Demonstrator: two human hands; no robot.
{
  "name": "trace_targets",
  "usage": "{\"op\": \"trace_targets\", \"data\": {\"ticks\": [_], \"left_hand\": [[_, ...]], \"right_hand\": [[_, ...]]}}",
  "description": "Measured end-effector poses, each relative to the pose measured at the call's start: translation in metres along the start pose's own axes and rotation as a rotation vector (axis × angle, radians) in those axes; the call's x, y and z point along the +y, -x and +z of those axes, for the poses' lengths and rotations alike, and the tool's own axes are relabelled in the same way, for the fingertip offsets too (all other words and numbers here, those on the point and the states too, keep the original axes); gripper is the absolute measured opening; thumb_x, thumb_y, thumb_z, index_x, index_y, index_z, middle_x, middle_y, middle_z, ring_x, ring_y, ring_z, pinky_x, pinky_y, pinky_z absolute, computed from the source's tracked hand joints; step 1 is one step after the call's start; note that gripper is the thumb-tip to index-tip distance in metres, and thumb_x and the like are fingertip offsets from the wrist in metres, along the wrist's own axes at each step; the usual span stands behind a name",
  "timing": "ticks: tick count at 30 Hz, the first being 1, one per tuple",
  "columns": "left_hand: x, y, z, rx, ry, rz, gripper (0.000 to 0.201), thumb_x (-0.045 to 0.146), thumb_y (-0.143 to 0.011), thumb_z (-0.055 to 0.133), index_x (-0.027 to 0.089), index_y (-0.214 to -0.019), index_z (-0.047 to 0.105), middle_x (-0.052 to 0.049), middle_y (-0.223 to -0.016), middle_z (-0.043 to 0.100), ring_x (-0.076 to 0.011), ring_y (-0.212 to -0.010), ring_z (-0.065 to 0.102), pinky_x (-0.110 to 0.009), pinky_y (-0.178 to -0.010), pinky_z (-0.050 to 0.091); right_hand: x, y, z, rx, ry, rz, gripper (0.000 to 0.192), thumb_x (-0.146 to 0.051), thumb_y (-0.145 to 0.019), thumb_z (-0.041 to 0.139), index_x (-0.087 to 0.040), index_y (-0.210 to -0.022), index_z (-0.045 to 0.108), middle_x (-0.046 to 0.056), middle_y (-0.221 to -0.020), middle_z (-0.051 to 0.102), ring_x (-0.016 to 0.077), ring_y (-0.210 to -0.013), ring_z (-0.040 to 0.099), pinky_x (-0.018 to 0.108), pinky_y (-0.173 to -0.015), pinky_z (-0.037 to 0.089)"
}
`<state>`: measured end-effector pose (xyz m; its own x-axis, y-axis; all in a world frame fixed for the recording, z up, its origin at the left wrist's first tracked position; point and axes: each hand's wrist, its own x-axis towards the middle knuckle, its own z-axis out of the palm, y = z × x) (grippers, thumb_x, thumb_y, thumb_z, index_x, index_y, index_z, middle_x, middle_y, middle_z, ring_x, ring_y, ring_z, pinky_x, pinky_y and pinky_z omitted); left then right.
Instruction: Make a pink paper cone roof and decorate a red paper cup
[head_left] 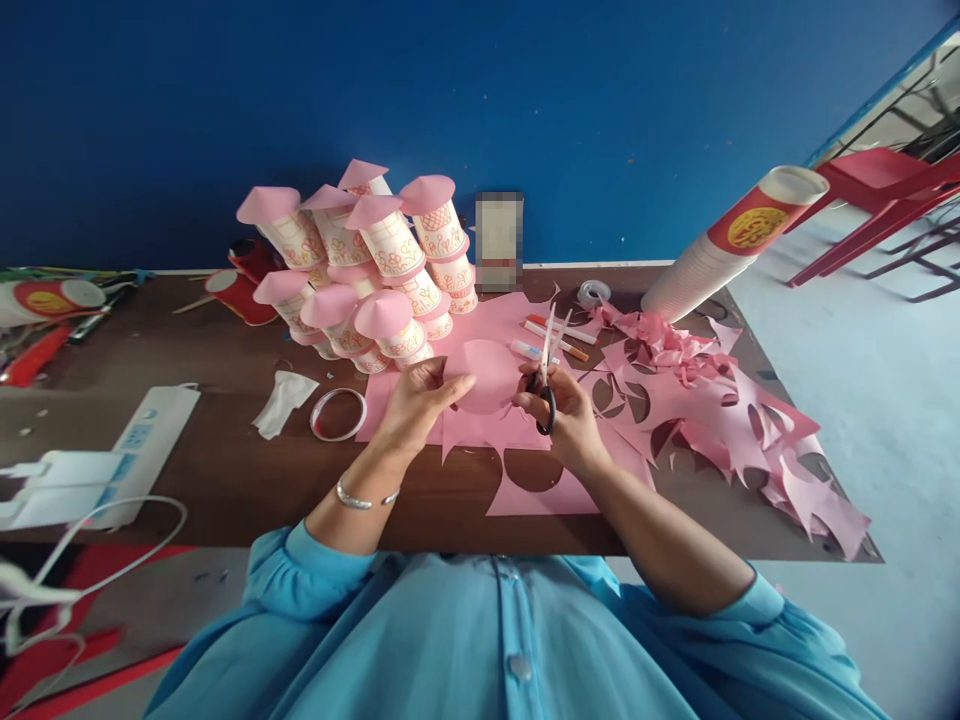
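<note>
My left hand (421, 402) pinches the left edge of a pink paper disc (487, 378), thumb on top. In my right hand (571, 422) is a pair of scissors (547, 365) with black handles, the blades pointing up and away and standing slightly apart. The right fingertips reach close to the disc's right edge; whether they touch it I cannot tell. Beneath both hands lie sheets of pink paper (574, 490), one with round pieces cut out. Beyond my left hand stand several stacked paper cups (394, 245) with drawn red patterns and pink paper cone tops (384, 315).
Pink scraps (720, 400) cover the right side, below a tall leaning stack of cups (735, 240). Markers (559, 335) and a tape roll (595, 293) lie behind the scissors. Leftward are another tape roll (338, 414), a tissue (285, 402) and a power strip (154, 450) with cables.
</note>
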<state>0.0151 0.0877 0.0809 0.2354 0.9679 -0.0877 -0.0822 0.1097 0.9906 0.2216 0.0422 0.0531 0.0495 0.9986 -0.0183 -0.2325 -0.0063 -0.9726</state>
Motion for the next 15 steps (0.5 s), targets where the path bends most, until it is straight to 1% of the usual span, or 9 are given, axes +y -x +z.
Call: {"op": "trace_targets", "data": {"ticks": [3, 6, 9, 12, 15], "left_hand": [[0.004, -0.005, -0.005, 0.062, 0.015, 0.048, 0.034, 0.049, -0.075, 0.092, 0.02, -0.074, 0.074, -0.003, -0.072, 0.071, -0.0175, -0.068, 0.062, -0.032, -0.062, 0.053], [0.008, -0.007, -0.011, 0.127, 0.007, 0.081, 0.035, 0.049, -0.073, 0.093, 0.02, -0.07, 0.073, -0.001, -0.068, 0.067, -0.0151, -0.065, 0.058, -0.03, -0.06, 0.051], [0.009, -0.008, -0.018, 0.184, -0.034, 0.103, 0.038, 0.051, -0.072, 0.094, 0.021, -0.068, 0.072, 0.0, -0.066, 0.065, -0.014, -0.064, 0.057, -0.027, -0.058, 0.049], [0.008, -0.009, -0.023, 0.188, -0.036, 0.111, 0.035, 0.05, -0.074, 0.093, 0.021, -0.07, 0.074, -0.001, -0.068, 0.067, -0.0142, -0.065, 0.058, -0.027, -0.059, 0.05], [0.009, -0.009, -0.025, 0.142, -0.016, 0.11, 0.032, 0.048, -0.075, 0.092, 0.02, -0.075, 0.078, -0.002, -0.072, 0.071, -0.0166, -0.07, 0.063, -0.03, -0.065, 0.054]], "right_hand": [[-0.001, -0.001, -0.004, -0.063, 0.027, 0.049, 0.047, -0.055, -0.078, 0.094, -0.026, -0.11, 0.076, -0.001, -0.079, 0.067, 0.0175, -0.071, 0.058, 0.032, -0.063, 0.048], [-0.003, -0.001, -0.007, -0.164, 0.063, 0.111, 0.05, -0.057, -0.075, 0.096, -0.023, -0.108, 0.081, 0.0, -0.076, 0.067, 0.0177, -0.071, 0.058, 0.033, -0.066, 0.05], [-0.005, 0.0, -0.009, -0.245, 0.12, 0.156, 0.055, -0.059, -0.071, 0.1, -0.021, -0.108, 0.084, 0.0, -0.077, 0.066, 0.0165, -0.071, 0.055, 0.031, -0.066, 0.046], [-0.005, 0.001, -0.009, -0.305, 0.184, 0.158, 0.06, -0.065, -0.072, 0.099, -0.019, -0.11, 0.086, 0.0, -0.075, 0.062, 0.0156, -0.07, 0.05, 0.031, -0.064, 0.042], [-0.005, 0.001, -0.009, -0.347, 0.26, 0.152, 0.062, -0.067, -0.075, 0.096, -0.018, -0.112, 0.087, 0.0, -0.073, 0.062, 0.016, -0.07, 0.049, 0.032, -0.066, 0.043]]}}
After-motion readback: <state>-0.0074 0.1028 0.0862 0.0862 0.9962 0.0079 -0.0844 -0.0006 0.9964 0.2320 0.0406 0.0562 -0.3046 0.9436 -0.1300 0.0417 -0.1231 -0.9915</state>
